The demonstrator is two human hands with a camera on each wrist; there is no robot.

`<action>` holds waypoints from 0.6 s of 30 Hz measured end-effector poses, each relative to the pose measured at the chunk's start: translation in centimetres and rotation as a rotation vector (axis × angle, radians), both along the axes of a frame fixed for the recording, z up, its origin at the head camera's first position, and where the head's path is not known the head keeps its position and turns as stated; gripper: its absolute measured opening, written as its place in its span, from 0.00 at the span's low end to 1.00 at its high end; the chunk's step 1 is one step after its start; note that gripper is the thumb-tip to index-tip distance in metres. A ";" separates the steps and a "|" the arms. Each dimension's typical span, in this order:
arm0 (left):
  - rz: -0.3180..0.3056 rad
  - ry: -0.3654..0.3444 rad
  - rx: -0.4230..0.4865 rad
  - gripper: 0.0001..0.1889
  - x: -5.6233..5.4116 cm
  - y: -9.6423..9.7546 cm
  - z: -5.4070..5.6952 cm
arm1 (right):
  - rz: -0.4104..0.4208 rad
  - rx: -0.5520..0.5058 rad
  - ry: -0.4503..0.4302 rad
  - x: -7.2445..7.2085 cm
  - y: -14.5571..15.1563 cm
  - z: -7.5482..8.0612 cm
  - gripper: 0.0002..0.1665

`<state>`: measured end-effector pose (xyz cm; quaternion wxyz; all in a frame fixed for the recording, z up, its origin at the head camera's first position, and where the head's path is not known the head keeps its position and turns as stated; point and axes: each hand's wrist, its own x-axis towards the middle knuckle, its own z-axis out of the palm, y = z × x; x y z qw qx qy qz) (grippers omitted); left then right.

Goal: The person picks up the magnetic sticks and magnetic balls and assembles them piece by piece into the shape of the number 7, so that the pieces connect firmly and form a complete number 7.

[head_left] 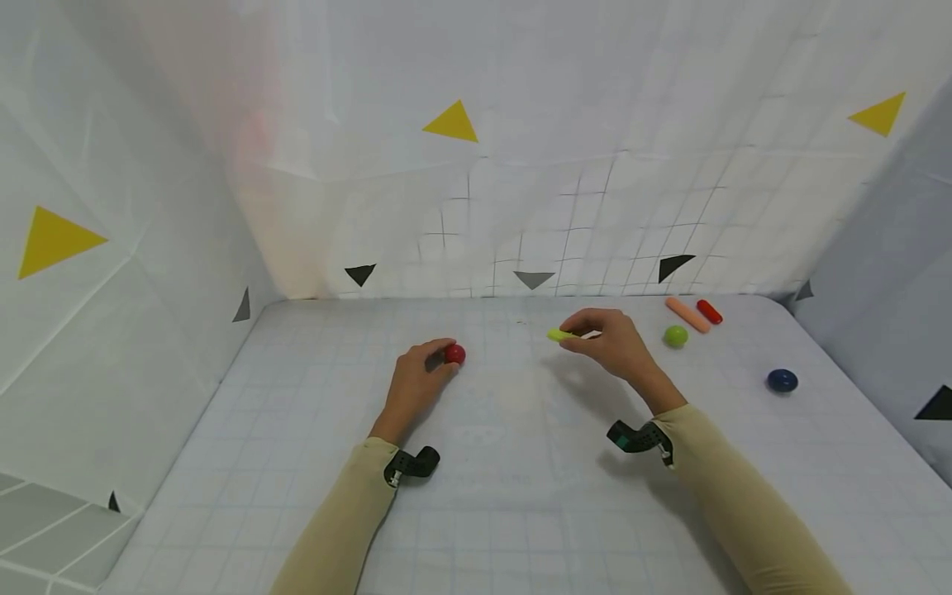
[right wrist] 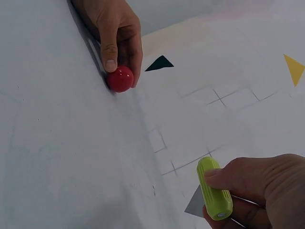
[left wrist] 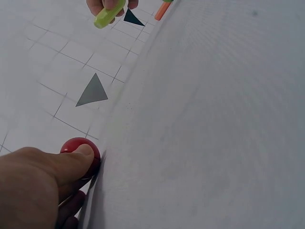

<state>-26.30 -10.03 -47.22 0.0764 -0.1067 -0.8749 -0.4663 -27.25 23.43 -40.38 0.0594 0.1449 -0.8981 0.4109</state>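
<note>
Between thumb and fingers, my left hand (head_left: 418,382) pinches a shiny red ball (head_left: 455,354) down at the table surface. The right wrist view shows the same ball (right wrist: 120,79) with the thumb on its near side. My right hand (head_left: 614,347) holds a yellow-green ribbed cylinder (head_left: 559,335) above the table, to the right of the ball. Seen from the right wrist, this cylinder (right wrist: 214,188) has rounded edges and a small hole in its end. Its exact kind is unclear.
At the back right of the white table (head_left: 491,496) lie an orange stick (head_left: 687,315), a short red cylinder (head_left: 710,311) and a green ball (head_left: 675,336). A dark blue oval object (head_left: 782,381) sits farther right. White sheeting with triangles encloses the back and sides.
</note>
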 end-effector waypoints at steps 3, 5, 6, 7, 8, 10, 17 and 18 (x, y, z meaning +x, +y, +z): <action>0.002 -0.004 0.001 0.22 0.0 0.1 0.0 | 0.009 0.005 0.002 -0.1 -0.5 -0.1 0.10; 0.002 -0.003 0.000 0.22 0.0 0.1 0.0 | 0.013 -0.002 0.000 -0.1 -0.8 -0.2 0.10; 0.002 -0.002 -0.001 0.22 0.0 0.1 0.0 | 0.018 -0.008 0.000 -0.1 -0.9 -0.3 0.10; 0.003 -0.003 -0.002 0.22 0.0 0.1 0.0 | 0.024 -0.012 -0.003 -0.1 -1.1 -0.3 0.10; 0.004 -0.004 -0.003 0.22 0.0 0.1 0.0 | 0.029 -0.019 -0.003 -0.1 -1.3 -0.4 0.10; 0.005 -0.004 -0.004 0.22 0.0 0.1 -0.1 | 0.041 -0.031 -0.006 -0.2 -1.6 -0.5 0.10; 0.005 0.005 -0.005 0.22 0.0 0.1 -0.2 | 0.064 -0.042 -0.019 -0.4 -2.9 -0.9 0.10; 0.004 0.005 -0.005 0.22 0.0 0.0 -0.2 | 0.068 -0.041 -0.021 -0.4 -3.1 -0.9 0.10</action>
